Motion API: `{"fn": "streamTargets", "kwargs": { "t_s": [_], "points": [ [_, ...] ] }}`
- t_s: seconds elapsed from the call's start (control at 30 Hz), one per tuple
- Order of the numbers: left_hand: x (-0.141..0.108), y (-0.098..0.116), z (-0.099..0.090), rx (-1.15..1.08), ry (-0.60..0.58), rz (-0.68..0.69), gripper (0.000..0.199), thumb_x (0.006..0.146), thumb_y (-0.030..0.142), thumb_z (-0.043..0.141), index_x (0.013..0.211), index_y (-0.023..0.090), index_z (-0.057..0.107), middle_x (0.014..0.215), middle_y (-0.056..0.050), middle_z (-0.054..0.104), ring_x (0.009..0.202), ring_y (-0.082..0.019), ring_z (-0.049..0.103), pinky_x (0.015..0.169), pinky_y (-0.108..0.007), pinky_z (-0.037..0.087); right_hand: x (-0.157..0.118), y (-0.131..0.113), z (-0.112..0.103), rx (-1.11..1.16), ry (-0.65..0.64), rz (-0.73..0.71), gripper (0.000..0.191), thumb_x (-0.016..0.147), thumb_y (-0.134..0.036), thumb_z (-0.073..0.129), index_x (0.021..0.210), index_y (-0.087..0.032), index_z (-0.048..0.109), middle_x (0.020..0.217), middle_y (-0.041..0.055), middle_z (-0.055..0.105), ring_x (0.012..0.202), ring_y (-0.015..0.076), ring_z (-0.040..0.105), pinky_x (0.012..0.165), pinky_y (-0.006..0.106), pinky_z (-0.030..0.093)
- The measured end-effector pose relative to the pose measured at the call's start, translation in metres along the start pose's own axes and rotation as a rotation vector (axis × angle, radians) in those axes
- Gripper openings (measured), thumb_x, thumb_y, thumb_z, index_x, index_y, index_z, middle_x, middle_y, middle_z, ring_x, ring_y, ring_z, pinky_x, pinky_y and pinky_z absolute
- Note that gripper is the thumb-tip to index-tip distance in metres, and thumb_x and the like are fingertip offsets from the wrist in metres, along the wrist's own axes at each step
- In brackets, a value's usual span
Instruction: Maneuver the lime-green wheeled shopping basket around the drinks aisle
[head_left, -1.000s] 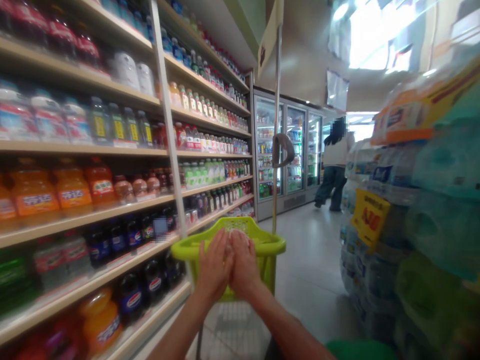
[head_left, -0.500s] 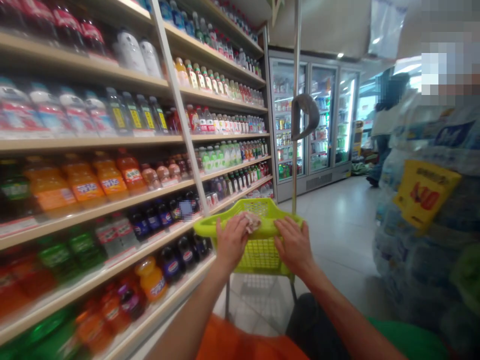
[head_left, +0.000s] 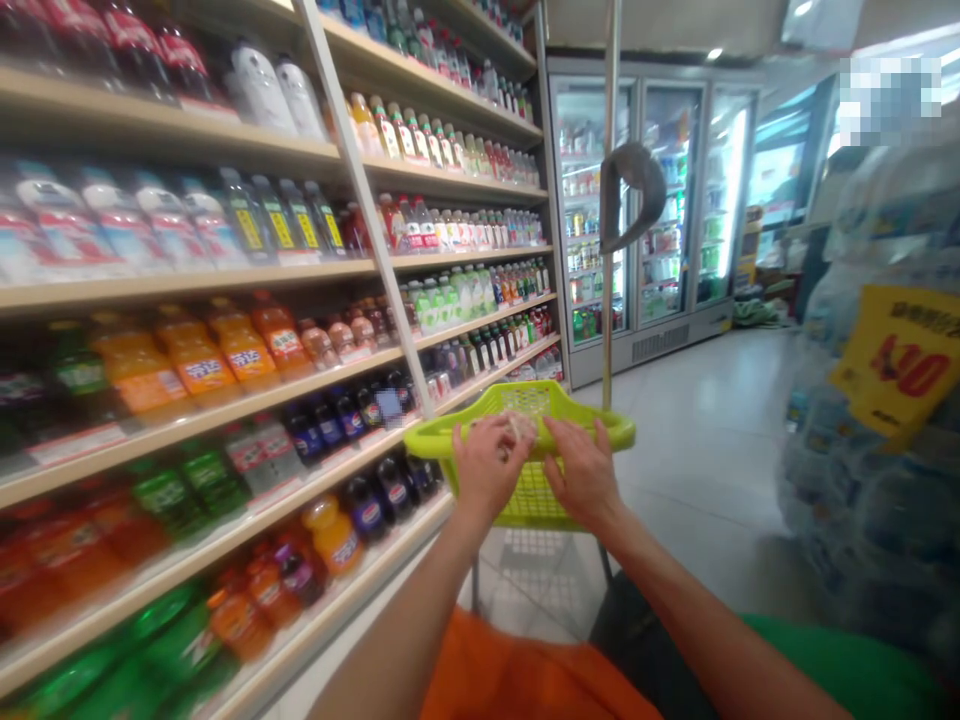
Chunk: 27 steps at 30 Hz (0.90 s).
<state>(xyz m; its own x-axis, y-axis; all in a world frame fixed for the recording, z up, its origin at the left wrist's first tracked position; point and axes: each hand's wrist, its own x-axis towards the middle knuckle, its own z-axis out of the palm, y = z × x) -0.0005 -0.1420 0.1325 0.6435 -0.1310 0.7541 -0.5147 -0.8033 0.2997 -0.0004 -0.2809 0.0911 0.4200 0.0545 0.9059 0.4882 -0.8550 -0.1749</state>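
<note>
A lime-green plastic shopping basket [head_left: 525, 505] with mesh walls stands on dark legs in front of me, like a small cart. My left hand [head_left: 489, 465] is closed around a crumpled pale cloth [head_left: 520, 428] at the basket's near rim. To the right of it, my right hand [head_left: 583, 472] rests with its fingers bent over the same rim. Both wrists come in from below, and the two hands are close together but apart. Parts of the cloth are hidden behind the left fingers.
Shelves of drink bottles [head_left: 199, 365] run along the left. A metal pole [head_left: 608, 330] with a grey loop [head_left: 634, 197] rises behind the basket. Glass-door fridges [head_left: 671, 200] stand at the back. Stacked water bottles [head_left: 862, 500] with a yellow price sign [head_left: 896, 360] flank the tiled floor [head_left: 697, 420].
The view has shifted, so basket and hands sit slightly further right. My left fingers have closed more around the cloth, nearer my right hand. The person at the back right is no longer visible.
</note>
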Motion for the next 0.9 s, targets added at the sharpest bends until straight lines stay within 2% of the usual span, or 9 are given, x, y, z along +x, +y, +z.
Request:
{"fn": "streamTargets", "kwargs": {
  "t_s": [0.1,0.2,0.27,0.4,0.47,0.6,0.67,0.77,0.9],
  "points": [
    [0.008,0.003,0.004,0.029,0.048,-0.073,0.018,0.080,0.037,0.054,0.079,0.022,0.061,0.095,-0.003,0.068,0.093,-0.020,0.060,0.103,-0.052,0.022,-0.004,0.004,-0.001,-0.013,0.024,-0.002,0.042,0.082,-0.021,0.043,0.124,-0.015,0.048,0.113,0.0098,0.062,0.109,0.0232,0.053,0.107,0.048,0.014],
    [0.009,-0.010,0.000,0.072,-0.021,-0.049,0.025,0.084,0.030,0.049,0.106,0.027,0.058,0.115,-0.004,0.062,0.110,-0.022,0.053,0.104,-0.058,0.018,-0.007,0.008,-0.004,-0.028,0.018,-0.006,0.042,0.082,-0.021,0.044,0.123,-0.016,0.048,0.113,0.0090,0.063,0.111,0.0234,0.051,0.107,0.048,0.012],
    [0.007,-0.025,-0.004,0.104,-0.069,-0.035,0.032,0.085,0.023,0.044,0.113,0.030,0.055,0.126,-0.004,0.055,0.121,-0.023,0.046,0.104,-0.061,0.013,-0.009,0.009,-0.005,-0.027,0.005,-0.013,0.042,0.082,-0.020,0.044,0.123,-0.017,0.049,0.114,0.0078,0.062,0.113,0.0234,0.050,0.107,0.049,0.011],
    [0.004,-0.042,-0.005,0.149,0.033,-0.137,0.039,0.082,0.012,0.038,0.114,0.024,0.056,0.133,-0.009,0.049,0.124,-0.023,0.042,0.105,-0.059,0.016,-0.010,0.009,-0.004,-0.039,0.002,-0.015,0.040,0.082,-0.020,0.043,0.121,-0.017,0.050,0.117,0.0071,0.061,0.114,0.0236,0.049,0.107,0.050,0.010],
    [0.004,-0.035,0.000,0.139,0.061,-0.157,0.037,0.083,0.013,0.037,0.112,0.024,0.057,0.132,-0.009,0.050,0.124,-0.023,0.042,0.104,-0.058,0.020,-0.011,0.009,-0.003,-0.048,0.002,-0.016,0.039,0.082,-0.020,0.044,0.120,-0.017,0.050,0.117,0.0071,0.061,0.114,0.0235,0.049,0.107,0.050,0.010],
    [0.002,-0.006,0.010,0.168,-0.041,-0.004,0.026,0.083,0.033,0.049,0.106,0.028,0.060,0.126,-0.005,0.055,0.123,-0.026,0.043,0.105,-0.058,0.019,-0.012,0.012,-0.004,-0.069,-0.003,-0.038,0.039,0.082,-0.021,0.044,0.120,-0.016,0.050,0.118,0.0075,0.061,0.114,0.0233,0.049,0.107,0.049,0.011],
    [0.000,-0.005,0.009,0.187,-0.061,0.042,0.027,0.082,0.036,0.051,0.108,0.029,0.059,0.126,-0.004,0.056,0.122,-0.025,0.044,0.105,-0.057,0.019,-0.012,0.015,-0.006,-0.087,-0.004,-0.041,0.037,0.082,-0.021,0.044,0.118,-0.017,0.052,0.117,0.0071,0.061,0.115,0.0235,0.049,0.107,0.049,0.011],
    [-0.001,-0.030,-0.001,0.218,-0.046,0.038,0.028,0.087,0.031,0.044,0.111,0.029,0.056,0.126,-0.003,0.055,0.119,-0.022,0.047,0.104,-0.054,0.022,-0.013,0.023,-0.006,-0.086,-0.003,-0.052,0.033,0.082,-0.021,0.044,0.113,-0.019,0.056,0.117,0.0058,0.062,0.115,0.0230,0.049,0.107,0.048,0.010],
    [0.004,-0.074,-0.016,0.301,0.014,-0.082,0.027,0.089,0.030,0.038,0.103,0.023,0.060,0.119,-0.007,0.060,0.112,-0.023,0.051,0.099,-0.051,0.027,-0.014,0.031,-0.004,-0.043,0.022,-0.080,0.032,0.082,-0.021,0.043,0.111,-0.020,0.057,0.114,0.0065,0.062,0.113,0.0219,0.050,0.108,0.047,0.009]
  ]
}}
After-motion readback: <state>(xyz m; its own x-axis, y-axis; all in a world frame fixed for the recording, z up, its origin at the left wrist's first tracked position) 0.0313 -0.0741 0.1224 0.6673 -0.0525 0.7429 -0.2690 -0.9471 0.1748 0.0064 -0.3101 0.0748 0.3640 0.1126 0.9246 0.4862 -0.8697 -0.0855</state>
